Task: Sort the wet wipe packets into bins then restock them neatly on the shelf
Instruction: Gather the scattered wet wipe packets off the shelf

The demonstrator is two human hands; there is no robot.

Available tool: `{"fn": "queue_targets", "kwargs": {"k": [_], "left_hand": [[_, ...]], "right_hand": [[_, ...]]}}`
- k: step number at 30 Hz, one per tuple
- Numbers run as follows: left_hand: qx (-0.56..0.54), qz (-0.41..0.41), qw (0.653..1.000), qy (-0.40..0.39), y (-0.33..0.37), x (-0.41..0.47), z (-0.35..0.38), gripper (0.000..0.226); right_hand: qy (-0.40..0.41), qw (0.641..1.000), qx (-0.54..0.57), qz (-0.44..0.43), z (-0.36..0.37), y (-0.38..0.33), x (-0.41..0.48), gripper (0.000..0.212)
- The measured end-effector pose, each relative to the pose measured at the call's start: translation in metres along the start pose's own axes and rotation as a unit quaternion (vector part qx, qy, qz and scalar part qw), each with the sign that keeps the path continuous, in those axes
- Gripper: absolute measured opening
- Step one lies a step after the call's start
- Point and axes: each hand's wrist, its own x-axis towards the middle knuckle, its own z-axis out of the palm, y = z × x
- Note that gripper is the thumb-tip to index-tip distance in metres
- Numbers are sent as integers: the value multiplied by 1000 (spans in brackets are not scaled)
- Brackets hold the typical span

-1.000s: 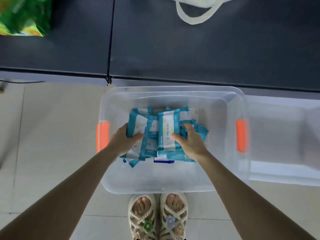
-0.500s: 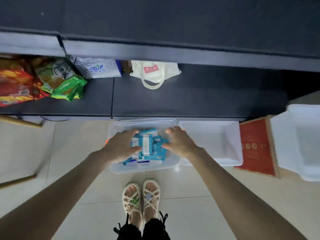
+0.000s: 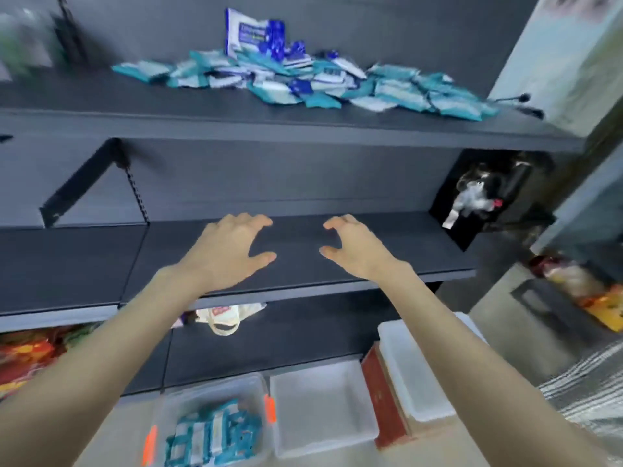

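Both hands reach forward, palms down, over the dark grey metal middle shelf (image 3: 387, 261). The left hand (image 3: 229, 252) and the right hand (image 3: 355, 249) are apart from each other, thumbs pointing inward, fingers spread and loosely curved with nothing between them. Whether the fingertips touch the board cannot be told.

On the dark grey upper shelf (image 3: 135, 106) lies a loose, untidy pile of teal-and-white wet wipe packets (image 3: 387, 91), stretching from the middle towards the right end. A larger blue-and-white packet (image 3: 253, 37) stands at the back of the pile, against the rear panel.

On the floor below, a clear plastic bin with orange latches (image 3: 215, 387) holds more teal-and-white packets (image 3: 215, 434). Just to its right sits a white plastic bin (image 3: 323, 416), then a flat red box (image 3: 384, 399) on its edge, then another white plastic bin (image 3: 414, 372).

A cream cloth tote bag (image 3: 226, 316) rests on the lowest shelf, under the left forearm. A black box with a shiny wrapped item (image 3: 478, 203) sits at the right end of the middle shelf. Colourful snack bags (image 3: 23, 355) show blurred at the lower left.
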Motion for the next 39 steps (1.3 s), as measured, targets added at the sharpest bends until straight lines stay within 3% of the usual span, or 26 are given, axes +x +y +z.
{"fn": "queue_targets", "kwargs": {"k": [7,15,26,35,39], "left_hand": [[16,34,997,65,137,40,-41,56],[43,66,988,134,222,143,-69,47],[-38,33,994,94,249,346,-30,46],[-65,-88,991,81,243,468,20,65],[-19,-120,992,42,242,498,41,73]], "right_hand": [[53,997,-56,-22,-143,76,-37,51],[119,990,-60,-44,-247,151,4,51],[113,994,-9,2,-298,276,150,54],[48,998,34,22,-297,345,262,76],[-9,999,33,-23,-294,364,301,82]]}}
